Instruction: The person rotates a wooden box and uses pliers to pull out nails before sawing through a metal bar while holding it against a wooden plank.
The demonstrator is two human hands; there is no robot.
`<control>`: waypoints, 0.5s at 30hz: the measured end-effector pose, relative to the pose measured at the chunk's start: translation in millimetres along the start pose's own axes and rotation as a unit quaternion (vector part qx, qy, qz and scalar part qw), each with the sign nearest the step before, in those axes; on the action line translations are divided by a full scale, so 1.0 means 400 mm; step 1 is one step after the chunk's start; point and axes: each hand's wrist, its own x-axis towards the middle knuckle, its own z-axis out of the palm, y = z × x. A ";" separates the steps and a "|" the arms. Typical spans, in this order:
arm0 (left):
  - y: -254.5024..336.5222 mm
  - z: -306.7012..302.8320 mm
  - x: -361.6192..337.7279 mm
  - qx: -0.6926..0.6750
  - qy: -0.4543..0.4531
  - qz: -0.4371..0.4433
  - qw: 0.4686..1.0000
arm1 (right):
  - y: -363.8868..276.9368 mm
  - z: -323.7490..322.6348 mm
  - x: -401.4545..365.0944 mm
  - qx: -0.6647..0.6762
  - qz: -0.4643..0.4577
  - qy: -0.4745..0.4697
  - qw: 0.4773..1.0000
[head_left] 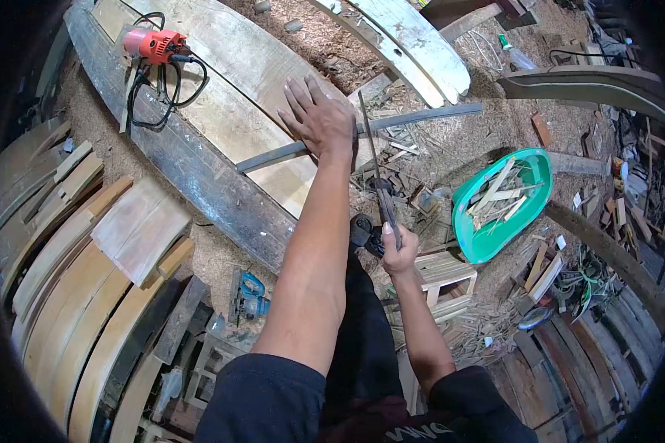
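Observation:
A long narrow dark wooden strip (428, 116) lies across the pale plank of the bench, its right part sticking out past the edge. My left hand (318, 122) presses down over the strip, fingers stretched out on the plank. In my right hand (400, 255) is what looks like a handsaw (374, 159), gripped at its near end. Its thin blade is seen edge-on, points away from me and crosses the strip just right of my left hand.
On the bench (222, 188) sits a red power tool (154, 46) with a coiled black cord. A green tub (462, 229) holds wood scraps. A blue power tool (251, 297) stands on the sawdust floor. Curved boards (89, 310) are stacked at the left.

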 end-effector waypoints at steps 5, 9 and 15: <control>0.005 -0.008 0.000 0.045 0.008 -0.009 0.999 | -0.002 0.028 0.051 -0.023 0.003 0.000 1.000; 0.005 -0.009 0.001 0.036 0.015 0.003 0.999 | 0.014 0.003 -0.016 0.004 0.010 0.016 1.000; 0.001 -0.007 -0.004 0.020 0.012 -0.001 1.000 | -0.033 0.073 0.144 0.006 0.008 0.021 1.000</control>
